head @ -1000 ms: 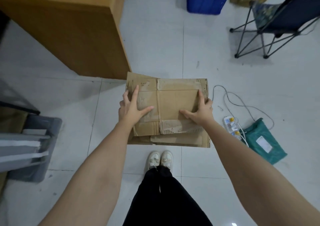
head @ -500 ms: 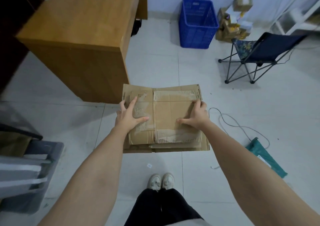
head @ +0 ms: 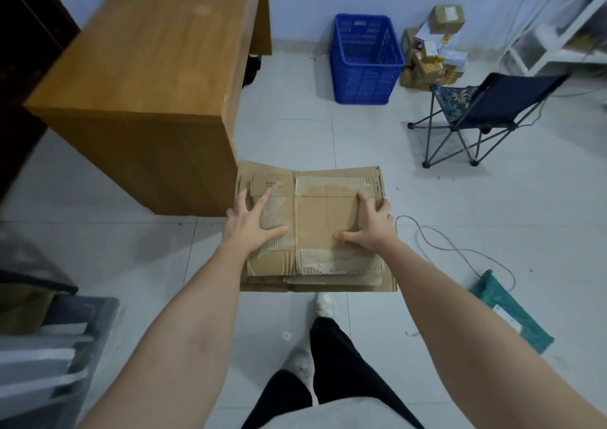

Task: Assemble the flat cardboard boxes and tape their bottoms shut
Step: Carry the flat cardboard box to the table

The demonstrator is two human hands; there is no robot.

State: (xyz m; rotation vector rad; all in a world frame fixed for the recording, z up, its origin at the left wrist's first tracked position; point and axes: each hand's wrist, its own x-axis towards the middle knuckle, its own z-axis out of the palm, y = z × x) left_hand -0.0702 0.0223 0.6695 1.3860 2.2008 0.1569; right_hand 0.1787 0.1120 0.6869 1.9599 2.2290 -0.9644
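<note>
A stack of flat, worn cardboard boxes (head: 325,218) is held level in the air in front of me, above the tiled floor. The top sheet shows torn tape strips along its far and near edges. My left hand (head: 253,221) holds the stack's left edge, with thumb and index finger spread on top. My right hand (head: 371,225) grips the right edge, thumb lying flat on top and fingers at the side. What the fingers do under the stack is hidden.
A wooden desk (head: 147,83) stands close at the left front, its corner near the stack. Behind are a blue crate (head: 364,57), a pile of small parcels (head: 433,57) and a folding chair (head: 483,110). A cable (head: 443,244) and teal mailer bag (head: 509,310) lie right; grey bins (head: 49,346) left.
My view has lifted toward the far wall while both hands keep the same hold on the stack. My feet have gone from side by side to one ahead of the other.
</note>
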